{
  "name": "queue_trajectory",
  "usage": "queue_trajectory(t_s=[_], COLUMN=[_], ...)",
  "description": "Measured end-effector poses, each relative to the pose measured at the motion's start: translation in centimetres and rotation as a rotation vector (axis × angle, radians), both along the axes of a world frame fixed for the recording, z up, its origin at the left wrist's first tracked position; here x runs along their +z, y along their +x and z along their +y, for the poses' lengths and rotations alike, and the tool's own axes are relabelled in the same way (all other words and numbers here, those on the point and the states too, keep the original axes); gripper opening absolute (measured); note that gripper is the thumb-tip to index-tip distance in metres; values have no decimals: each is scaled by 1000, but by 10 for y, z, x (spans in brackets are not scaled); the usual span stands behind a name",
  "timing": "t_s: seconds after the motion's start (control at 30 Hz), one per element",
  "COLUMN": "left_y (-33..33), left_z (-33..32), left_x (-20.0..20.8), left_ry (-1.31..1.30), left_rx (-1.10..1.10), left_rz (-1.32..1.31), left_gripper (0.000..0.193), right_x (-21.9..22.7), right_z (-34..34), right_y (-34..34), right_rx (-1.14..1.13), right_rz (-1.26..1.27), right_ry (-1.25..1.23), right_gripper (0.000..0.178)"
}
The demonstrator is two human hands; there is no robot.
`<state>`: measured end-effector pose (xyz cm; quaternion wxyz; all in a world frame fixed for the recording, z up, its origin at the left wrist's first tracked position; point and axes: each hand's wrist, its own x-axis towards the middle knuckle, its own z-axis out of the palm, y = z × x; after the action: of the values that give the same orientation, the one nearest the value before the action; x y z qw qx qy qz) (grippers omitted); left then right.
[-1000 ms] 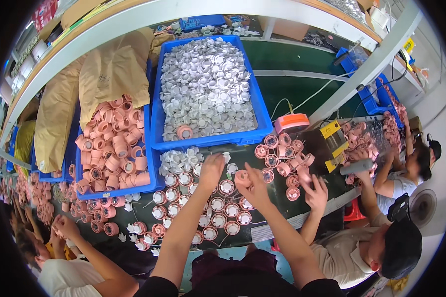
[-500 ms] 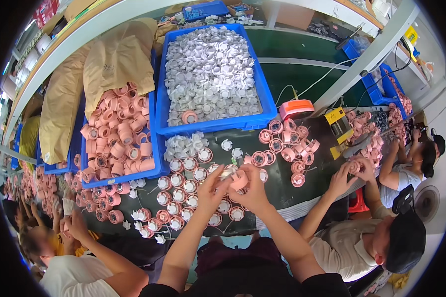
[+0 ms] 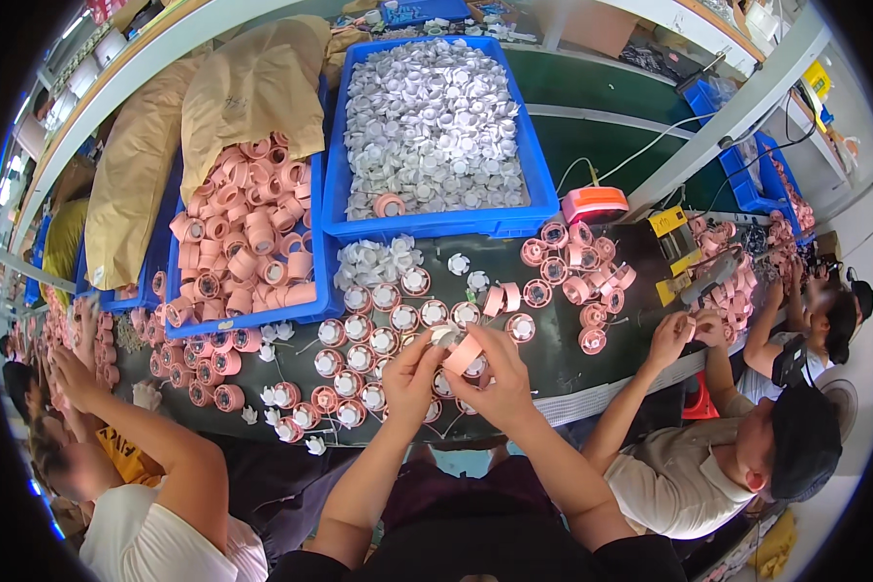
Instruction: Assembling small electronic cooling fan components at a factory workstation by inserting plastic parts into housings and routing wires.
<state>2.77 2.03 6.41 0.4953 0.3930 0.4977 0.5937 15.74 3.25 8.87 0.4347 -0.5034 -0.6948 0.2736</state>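
My left hand (image 3: 412,380) pinches a white plastic piece (image 3: 443,336) between thumb and fingers. Right beside it, my right hand (image 3: 502,383) grips a pink ring-shaped housing (image 3: 462,355), tilted, with its inside turned from view. The two parts are close together; whether they touch is hard to make out. Under and to the left of my hands stand rows of pink housings with white caps (image 3: 382,340). A pile of loose white finned parts (image 3: 376,262) lies at the foot of the large blue bin, and more pink housings (image 3: 592,286) are grouped to the right.
A blue bin (image 3: 336,199) full of white parts stands at the back, next to another blue bin (image 3: 319,218) of pink rings under brown paper (image 3: 252,92). An orange-red device (image 3: 595,202) and yellow fixture (image 3: 666,221) are at right. Co-workers sit on both sides.
The whole view has shifted slightly. My hands stay together, the white piece and pink housing still in them. The left co-worker's arm has risen; the right co-worker's hands have moved slightly.
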Motion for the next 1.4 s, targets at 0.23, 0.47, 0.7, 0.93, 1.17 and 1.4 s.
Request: queue_trajectory(t_s=[0.23, 0.47, 0.7, 0.93, 1.17, 1.4], left_y=[0, -1, 5, 6, 3, 3], left_z=[-10, -14, -21, -25, -24, -18], left_x=[-5, 3, 8, 19, 28, 11], left_ry=[-11, 15, 88, 227, 155, -63], left_rx=[36, 14, 31, 19, -107, -115], left_rz=[10, -15, 84, 386, 450, 280], left_gripper=[29, 28, 25, 27, 34, 54], right_x=[14, 18, 21, 23, 19, -6], right_z=[-4, -6, -8, -11, -12, -8], right_y=[-1, 1, 6, 12, 17, 8], right_rx=[34, 72, 92, 122, 181, 159], right_rz=[-52, -44, -73, -49, -41, -82], right_ry=[6, 39, 125, 122, 5, -20], right_gripper=[56, 56, 57, 59, 59, 64])
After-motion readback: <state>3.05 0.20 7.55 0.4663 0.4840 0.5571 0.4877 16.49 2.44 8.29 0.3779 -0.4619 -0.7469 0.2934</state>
